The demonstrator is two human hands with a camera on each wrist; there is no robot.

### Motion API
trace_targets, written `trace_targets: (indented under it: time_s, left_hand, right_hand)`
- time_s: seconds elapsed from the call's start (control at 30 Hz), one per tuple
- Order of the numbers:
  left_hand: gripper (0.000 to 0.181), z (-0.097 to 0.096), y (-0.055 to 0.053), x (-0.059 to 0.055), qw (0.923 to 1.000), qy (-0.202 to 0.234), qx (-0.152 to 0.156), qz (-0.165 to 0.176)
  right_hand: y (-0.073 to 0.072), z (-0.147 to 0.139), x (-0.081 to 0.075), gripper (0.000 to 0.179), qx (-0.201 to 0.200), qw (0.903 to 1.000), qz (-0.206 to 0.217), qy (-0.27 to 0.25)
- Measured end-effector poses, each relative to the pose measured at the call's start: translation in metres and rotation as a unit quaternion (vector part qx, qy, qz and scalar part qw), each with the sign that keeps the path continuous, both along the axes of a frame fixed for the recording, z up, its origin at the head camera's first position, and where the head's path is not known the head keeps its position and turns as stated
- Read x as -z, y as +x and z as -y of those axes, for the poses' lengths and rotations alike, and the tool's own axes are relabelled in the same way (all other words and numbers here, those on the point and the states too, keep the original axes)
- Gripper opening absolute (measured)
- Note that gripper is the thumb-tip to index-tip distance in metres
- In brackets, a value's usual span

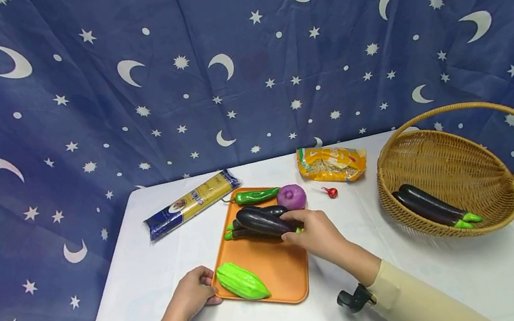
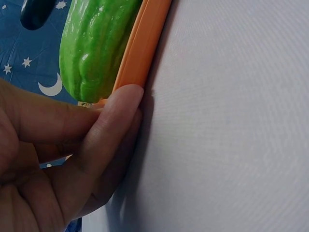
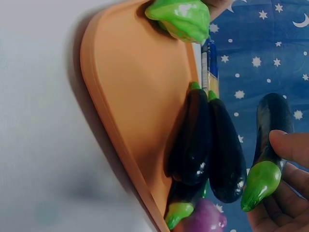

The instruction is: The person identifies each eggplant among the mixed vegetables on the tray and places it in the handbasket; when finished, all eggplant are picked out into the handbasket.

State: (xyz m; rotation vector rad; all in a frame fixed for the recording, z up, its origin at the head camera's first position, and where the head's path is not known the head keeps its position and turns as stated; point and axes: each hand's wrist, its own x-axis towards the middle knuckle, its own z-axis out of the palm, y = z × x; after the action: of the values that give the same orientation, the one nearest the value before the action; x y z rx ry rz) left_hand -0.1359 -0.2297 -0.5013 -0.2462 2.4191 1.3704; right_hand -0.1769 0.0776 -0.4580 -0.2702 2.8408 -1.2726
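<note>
The eggplant (image 1: 258, 221) I hold is smooth, glossy and near-black, a long rounded body ending in a shiny green cap. Below it the orange tray (image 1: 280, 265) has a flat, smooth floor, a low raised rim and rounded corners. More eggplants (image 3: 227, 150) of the same sleek kind lie piled there, beside a round purple onion (image 1: 291, 197) and a slim, shiny green pepper (image 1: 257, 195). A bright green gourd (image 1: 243, 281), ridged and lumpy, lies in the tray's near-left corner. Off to my right stands a basket (image 1: 445, 144) of woven tan wicker with a hooped handle, holding a dark pair of eggplants (image 1: 430, 204).

My right hand (image 1: 318, 233) has its thumb on one side of the eggplant and its fingers on the other, clamped just by the green cap; the right wrist view shows a gap between it and the pile. My left hand (image 1: 193, 293) pinches the tray's near-left corner, thumb and fingers together on the rim, close to the gourd.

The held eggplant's long axis slants across the tray's far half: the blunt dark end points away and to my left, the green cap back toward my right palm.
</note>
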Motion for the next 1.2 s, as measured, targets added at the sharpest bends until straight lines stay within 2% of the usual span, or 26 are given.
trace_targets:
  time_s: [0.27,0.8,1.2]
  left_hand:
    - [0.032,-0.001,0.000,-0.001,1.0000,-0.003,-0.001,0.001]
    - [0.033,-0.001,-0.001,0.000,1.0000,0.002,-0.002,-0.004]
    - [0.031,0.000,-0.001,0.001,1.0000,0.007,0.003,0.003]
  right_hand:
    - [-0.001,-0.007,-0.007,0.041,0.015,0.9999,-0.001,-0.002]
    - [-0.003,-0.020,-0.019,0.041,0.024,0.9989,-0.038,-0.012]
    - [-0.005,-0.030,-0.022,0.041,0.020,0.9984,-0.047,-0.024]
